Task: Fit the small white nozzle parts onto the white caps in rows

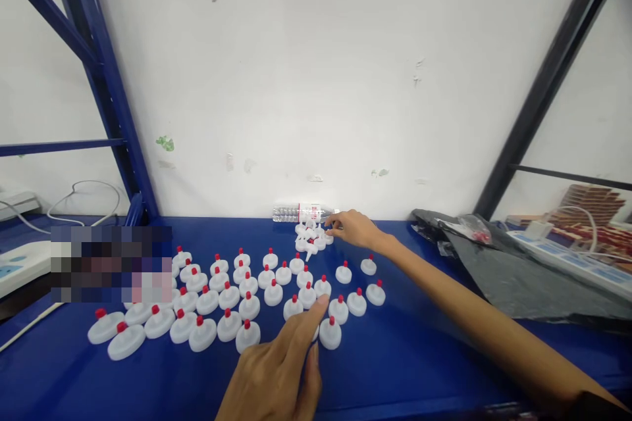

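my left hand pointed over red-tipped lids, right hand reached the far pile, couldn't tell if either gripped anything

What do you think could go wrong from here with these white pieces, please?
The left hand is right among the red-tipped white discs, so its fingers might tip or shift some. The right hand reaches into a jumbled pile of white pieces, where disturbing one could slide others. The clear bottle lies on its side just behind that pile, so a nudge might roll it.
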The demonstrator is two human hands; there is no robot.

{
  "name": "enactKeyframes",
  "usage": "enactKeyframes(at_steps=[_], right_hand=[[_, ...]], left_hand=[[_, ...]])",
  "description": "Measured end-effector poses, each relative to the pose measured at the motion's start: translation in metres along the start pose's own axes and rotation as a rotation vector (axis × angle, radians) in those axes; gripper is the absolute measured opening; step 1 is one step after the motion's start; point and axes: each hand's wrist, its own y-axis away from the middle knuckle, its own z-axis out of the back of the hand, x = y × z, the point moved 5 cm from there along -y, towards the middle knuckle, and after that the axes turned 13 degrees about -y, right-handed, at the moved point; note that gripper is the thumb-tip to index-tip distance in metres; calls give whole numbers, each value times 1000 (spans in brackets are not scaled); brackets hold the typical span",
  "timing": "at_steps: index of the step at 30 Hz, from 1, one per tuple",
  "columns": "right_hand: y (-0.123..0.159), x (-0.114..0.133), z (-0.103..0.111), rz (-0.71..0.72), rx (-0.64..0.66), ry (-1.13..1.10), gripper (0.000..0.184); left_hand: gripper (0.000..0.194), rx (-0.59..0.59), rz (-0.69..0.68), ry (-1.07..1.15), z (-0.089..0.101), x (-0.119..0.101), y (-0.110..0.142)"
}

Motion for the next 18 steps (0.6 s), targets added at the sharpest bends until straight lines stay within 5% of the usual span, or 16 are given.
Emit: enactKeyframes(at_steps=[5,10,15,18], right_hand=[[15,10,19,22,-65,-36,12],[78,68,50,141,-106,-284,20],[140,139,34,241,21,-475,17],[152,158,25,284,76,-531,16]], left_hand=[[47,8,13,-16,-1,1,2],[50,-49,88,-52,2,4,3],[54,-129,76,-88,7,7,5],[46,-160,5,-108,6,6,8]])
